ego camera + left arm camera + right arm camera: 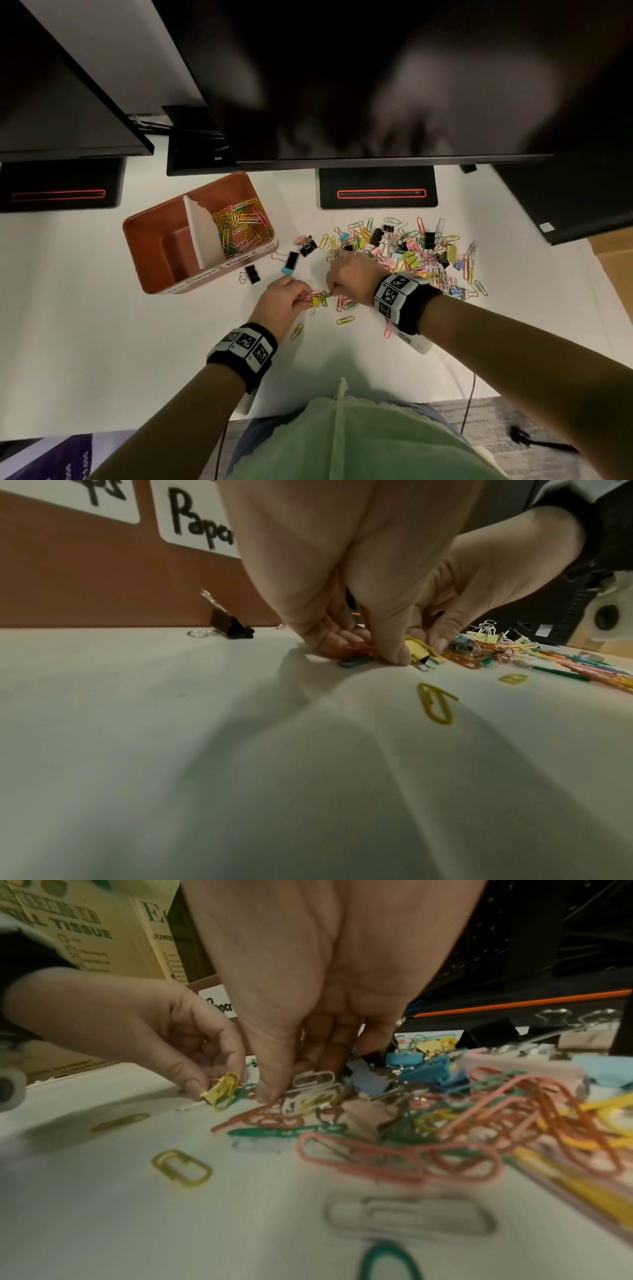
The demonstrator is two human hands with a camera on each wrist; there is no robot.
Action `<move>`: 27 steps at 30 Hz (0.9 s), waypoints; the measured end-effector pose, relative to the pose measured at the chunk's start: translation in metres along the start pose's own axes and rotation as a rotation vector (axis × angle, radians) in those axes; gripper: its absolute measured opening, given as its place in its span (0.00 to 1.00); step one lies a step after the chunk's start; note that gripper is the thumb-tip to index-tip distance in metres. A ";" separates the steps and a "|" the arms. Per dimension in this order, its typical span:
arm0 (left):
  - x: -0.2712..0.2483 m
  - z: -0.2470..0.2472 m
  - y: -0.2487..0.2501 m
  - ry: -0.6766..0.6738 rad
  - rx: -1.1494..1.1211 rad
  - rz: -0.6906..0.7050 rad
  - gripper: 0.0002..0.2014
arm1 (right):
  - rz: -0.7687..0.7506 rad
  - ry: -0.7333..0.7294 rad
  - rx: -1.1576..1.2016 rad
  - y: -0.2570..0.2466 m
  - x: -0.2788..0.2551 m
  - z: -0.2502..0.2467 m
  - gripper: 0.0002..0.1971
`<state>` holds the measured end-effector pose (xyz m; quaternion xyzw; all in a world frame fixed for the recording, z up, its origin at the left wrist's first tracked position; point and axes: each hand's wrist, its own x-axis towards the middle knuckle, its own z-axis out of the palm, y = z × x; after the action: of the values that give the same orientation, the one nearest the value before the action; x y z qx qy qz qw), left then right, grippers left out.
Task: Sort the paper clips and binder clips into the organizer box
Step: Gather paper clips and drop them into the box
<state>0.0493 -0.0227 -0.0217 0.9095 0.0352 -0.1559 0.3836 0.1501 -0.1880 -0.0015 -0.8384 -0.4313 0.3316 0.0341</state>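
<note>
A terracotta-coloured plastic organizer box (161,270) stands on the white table (85,308), left of the hands. A white slanted divider (202,236) splits it: the right compartment holds a heap of coloured wire paper clips (239,226), while the left one shows only bare bottom. White handwritten labels sit on its near wall; the left wrist view reads "Paper" (202,526) on one, the rest cut off.

The unsorted pile of pastel and black binder clips mixed with coloured paper clips (407,253) spreads on the table to the right of the box, with a few black binder clips (251,274) lying loose between pile and box.

Both hands meet at the pile's near-left edge, low on the table. The left hand (284,301) has its fingers curled, pinching a small yellow binder clip (224,1089) tangled with pink and green paper clips. The right hand (352,277) also curls its fingertips down onto the tangle just beside that clip, but what exactly it pinches is hidden under its fingers.

Dark monitors (376,85) fill the top of the head view, blurred.
</note>
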 end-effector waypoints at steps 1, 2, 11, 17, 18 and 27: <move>0.001 0.000 0.000 0.000 -0.003 -0.016 0.10 | -0.008 -0.002 -0.010 0.000 0.000 0.001 0.10; 0.002 0.000 0.000 -0.002 -0.007 -0.034 0.10 | -0.016 -0.001 -0.018 0.000 0.000 0.001 0.10; 0.011 -0.006 0.000 0.000 -0.054 -0.162 0.06 | -0.014 0.115 0.134 0.000 -0.006 -0.011 0.09; 0.010 -0.012 -0.002 -0.008 -0.170 -0.206 0.07 | 0.018 0.032 0.222 -0.016 -0.013 -0.007 0.20; 0.009 -0.016 0.000 0.012 -0.194 -0.209 0.07 | 0.025 0.028 0.236 -0.019 -0.012 -0.004 0.22; -0.017 -0.033 -0.015 0.099 -0.128 -0.258 0.15 | 0.085 0.061 0.289 -0.020 0.002 0.008 0.14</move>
<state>0.0385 0.0122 -0.0053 0.8776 0.1808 -0.1563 0.4155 0.1319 -0.1757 -0.0021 -0.8519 -0.3421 0.3657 0.1535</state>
